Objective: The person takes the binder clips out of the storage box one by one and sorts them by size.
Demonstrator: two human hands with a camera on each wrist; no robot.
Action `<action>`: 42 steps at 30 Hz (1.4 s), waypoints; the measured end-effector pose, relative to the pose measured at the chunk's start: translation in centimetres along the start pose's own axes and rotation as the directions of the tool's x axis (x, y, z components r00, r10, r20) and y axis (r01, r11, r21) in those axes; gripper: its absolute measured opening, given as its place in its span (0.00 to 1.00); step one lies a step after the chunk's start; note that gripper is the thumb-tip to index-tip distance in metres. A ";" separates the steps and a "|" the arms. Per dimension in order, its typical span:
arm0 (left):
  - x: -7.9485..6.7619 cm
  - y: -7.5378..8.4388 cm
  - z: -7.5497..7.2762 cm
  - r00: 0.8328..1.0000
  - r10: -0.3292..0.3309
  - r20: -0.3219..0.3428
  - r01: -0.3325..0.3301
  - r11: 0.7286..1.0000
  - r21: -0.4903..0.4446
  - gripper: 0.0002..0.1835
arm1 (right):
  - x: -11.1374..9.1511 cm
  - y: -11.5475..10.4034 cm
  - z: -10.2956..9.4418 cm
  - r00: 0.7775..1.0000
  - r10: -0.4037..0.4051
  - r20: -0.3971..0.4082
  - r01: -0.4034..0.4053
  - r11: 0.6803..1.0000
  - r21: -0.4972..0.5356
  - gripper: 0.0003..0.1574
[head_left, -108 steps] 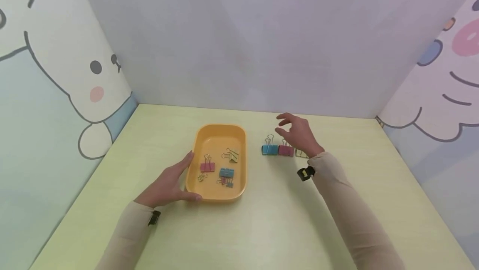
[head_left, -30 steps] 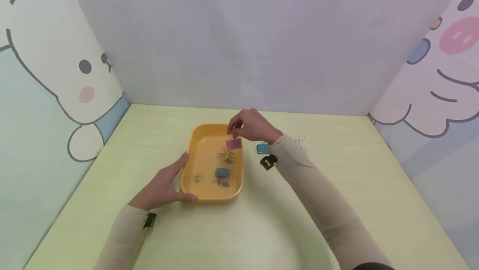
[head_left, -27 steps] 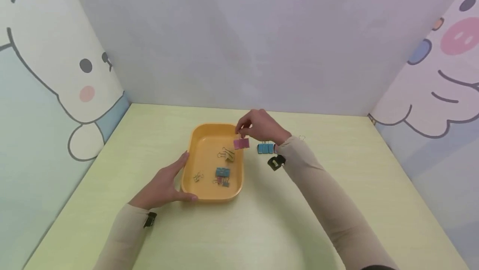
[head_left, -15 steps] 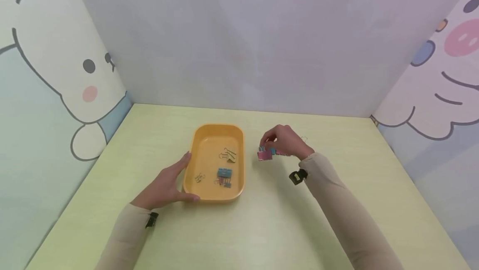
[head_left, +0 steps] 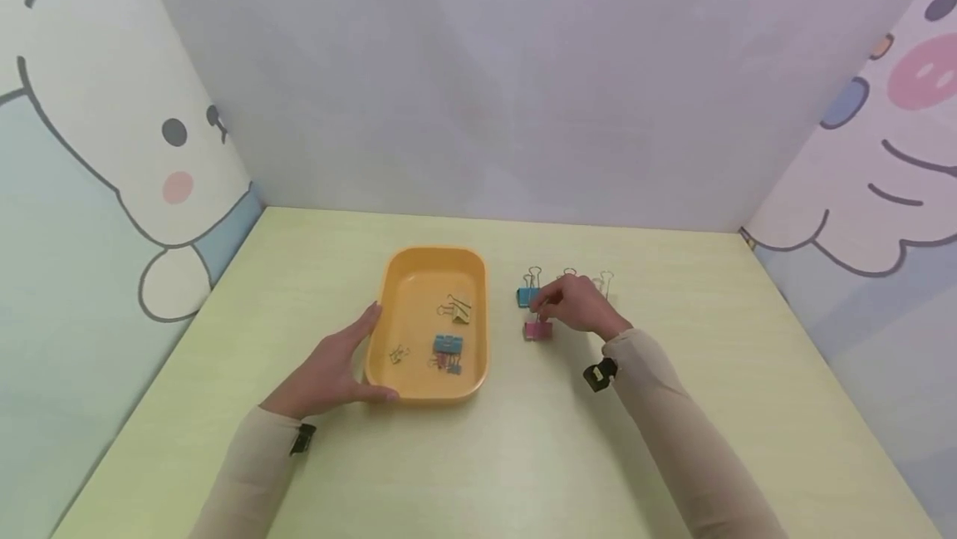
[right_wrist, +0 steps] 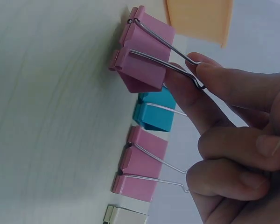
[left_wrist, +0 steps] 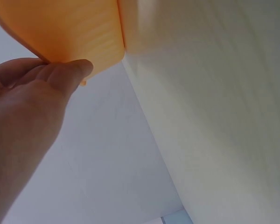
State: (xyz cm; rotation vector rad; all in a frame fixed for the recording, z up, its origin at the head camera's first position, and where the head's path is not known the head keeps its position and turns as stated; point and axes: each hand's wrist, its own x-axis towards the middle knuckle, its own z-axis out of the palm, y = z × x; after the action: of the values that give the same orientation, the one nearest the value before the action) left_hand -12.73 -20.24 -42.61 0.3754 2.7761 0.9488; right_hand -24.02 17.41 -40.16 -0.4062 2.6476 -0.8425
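Observation:
In the head view my right hand point(head_left: 576, 305) pinches the wire handles of a pink binder clip point(head_left: 538, 330) between thumb and fingers. This clip stands low over the table, in front of a row of clips; contact with the table is unclear. The row holds a blue binder clip point(head_left: 527, 296), another pink binder clip point(right_wrist: 144, 163) and a pale binder clip point(right_wrist: 126, 216), partly hidden by my hand in the head view. My left hand point(head_left: 329, 366) holds the orange tray point(head_left: 419, 294) at its near left corner, fingers along the side, thumb at the front.
Inside the tray lie a yellow binder clip point(head_left: 460, 314), a blue binder clip point(head_left: 448, 344) and several small clips point(head_left: 399, 354). The pale table point(head_left: 478, 472) meets a grey wall point(head_left: 478, 107) at the back, with cartoon-printed walls on both sides.
My right hand has carried the pink binder clip out of the tray, rightward and then toward me, to a spot before the row. The left hand stays on the tray.

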 end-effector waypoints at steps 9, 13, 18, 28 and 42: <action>0.1 0.2 -0.1 1.000 -0.009 0.002 0.009 1.000 -0.006 0.73 | 0.2 0.7 0.4 1.000 -0.004 -0.019 0.005 1.000 0.006 0.11; 0.1 0.2 0.0 1.000 -0.008 0.002 0.008 1.000 -0.008 0.73 | 0.2 0.9 0.4 1.000 -0.006 -0.018 0.006 1.000 -0.006 0.10; 0.1 0.1 0.1 1.000 0.000 -0.002 0.000 1.000 -0.009 0.73 | 0.2 0.8 0.3 1.000 0.009 -0.009 -0.009 1.000 -0.017 0.12; 0.0 0.2 0.2 1.000 -0.012 0.001 0.012 1.000 -0.007 0.73 | 0.0 0.4 -0.1 1.000 -0.020 -0.013 0.019 0.999 -0.026 0.12; -0.1 0.1 0.1 1.000 -0.004 -0.004 0.004 1.000 -0.009 0.73 | 1.0 -3.3 -0.5 0.985 -0.154 -0.074 0.154 0.988 -0.003 0.12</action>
State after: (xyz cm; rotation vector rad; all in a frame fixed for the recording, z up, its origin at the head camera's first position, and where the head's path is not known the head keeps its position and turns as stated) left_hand -12.60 -20.11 -42.59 0.3672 2.7742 0.9622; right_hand -24.55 14.72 -38.09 -0.5969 2.7095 -0.9237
